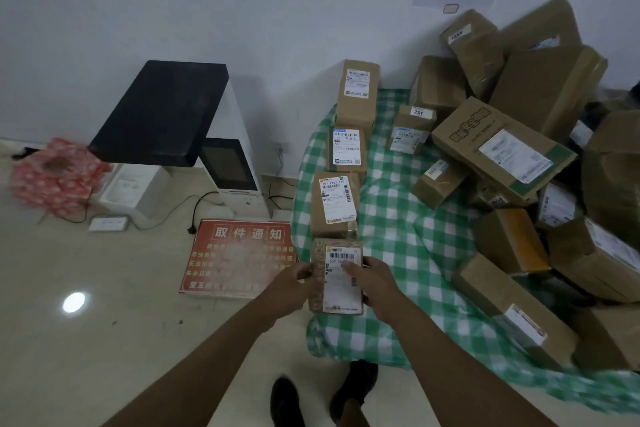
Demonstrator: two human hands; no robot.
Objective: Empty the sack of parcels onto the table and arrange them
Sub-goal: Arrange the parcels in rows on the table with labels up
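Both our left hand [298, 279] and right hand [372, 279] grip a small parcel [337, 276] at the worktop's [391, 218] near edge; we should square it, label up, behind the row [346, 156].

The worktop [398, 239] wears a green-checked cloth. A row of four labelled boxes [334, 204] runs along its 9 o'clock edge, end to end, from the wall to the near edge. A jumbled heap of boxes [512, 149] fills the side from 1 to 4 o'clock, some tilted against the wall.
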